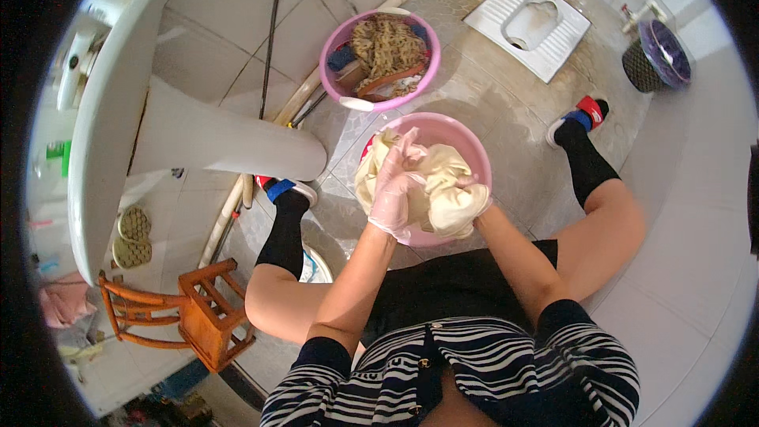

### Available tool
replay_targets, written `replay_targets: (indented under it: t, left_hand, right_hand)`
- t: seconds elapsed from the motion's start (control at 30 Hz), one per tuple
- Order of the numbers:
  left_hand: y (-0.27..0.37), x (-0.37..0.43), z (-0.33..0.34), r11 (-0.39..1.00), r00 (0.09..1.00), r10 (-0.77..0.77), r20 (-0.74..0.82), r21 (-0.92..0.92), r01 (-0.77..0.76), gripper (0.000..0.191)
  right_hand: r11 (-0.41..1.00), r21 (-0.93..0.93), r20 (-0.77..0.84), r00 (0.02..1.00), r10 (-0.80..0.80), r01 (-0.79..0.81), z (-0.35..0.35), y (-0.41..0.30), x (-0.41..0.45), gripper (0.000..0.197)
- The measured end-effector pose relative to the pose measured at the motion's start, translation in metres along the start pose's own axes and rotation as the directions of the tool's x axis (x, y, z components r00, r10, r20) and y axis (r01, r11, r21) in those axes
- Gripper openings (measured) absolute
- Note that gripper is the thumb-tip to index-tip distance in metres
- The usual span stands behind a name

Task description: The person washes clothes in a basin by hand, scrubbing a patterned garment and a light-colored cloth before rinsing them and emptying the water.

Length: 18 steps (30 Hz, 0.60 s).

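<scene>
A pale yellow cloth (447, 190) is bunched between my two hands, over a pink plastic basin (474, 151) on the tiled floor. My left hand (396, 190), in a thin translucent glove, grips the cloth's left part. My right hand (476, 193) holds its right part, and folds of cloth cover most of that hand. A bit of red fabric shows at the basin's left rim. Just beyond stands a second pink basin (434, 65) with white handles, holding a tan patterned textile (388, 47) and some blue and red fabric.
A white pedestal sink (237, 142) rises at the left. Below it stand a small wooden chair (204, 332) and a white container (320, 264) beside my leg. A squat toilet (533, 24) lies at the upper right, near a lined waste bin (643, 65). Pipes run along the wall.
</scene>
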State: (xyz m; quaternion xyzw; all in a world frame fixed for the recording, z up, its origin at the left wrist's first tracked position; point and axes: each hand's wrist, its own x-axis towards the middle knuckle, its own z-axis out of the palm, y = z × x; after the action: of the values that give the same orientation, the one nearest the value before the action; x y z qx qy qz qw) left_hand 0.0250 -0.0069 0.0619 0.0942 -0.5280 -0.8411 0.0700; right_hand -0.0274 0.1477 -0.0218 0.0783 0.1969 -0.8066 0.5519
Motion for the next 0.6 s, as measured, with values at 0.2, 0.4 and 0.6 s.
replay_targets:
  t: [0.2, 0.4, 0.6]
  left_hand:
    - [0.014, -0.003, -0.081, 0.965, 0.736, 0.157, -0.659, 0.261, 0.028, 0.051]
    - [-0.019, -0.014, -0.074, 0.591, 0.930, -0.342, 0.131, -0.740, 0.322, 0.061]
    - [-0.045, -0.001, -0.044, 0.963, 0.979, -0.200, 0.041, -0.176, 0.204, 0.063]
  right_hand:
    - [0.996, -0.089, -0.075, 0.997, -0.014, 0.007, 0.006, 0.005, 0.009, 0.027]
    - [0.988, -0.148, -0.133, 0.989, -0.068, 0.049, 0.011, -0.011, 0.013, 0.027]
    - [0.964, -0.239, -0.097, 0.985, -0.145, 0.118, 0.038, -0.038, 0.037, 0.027]
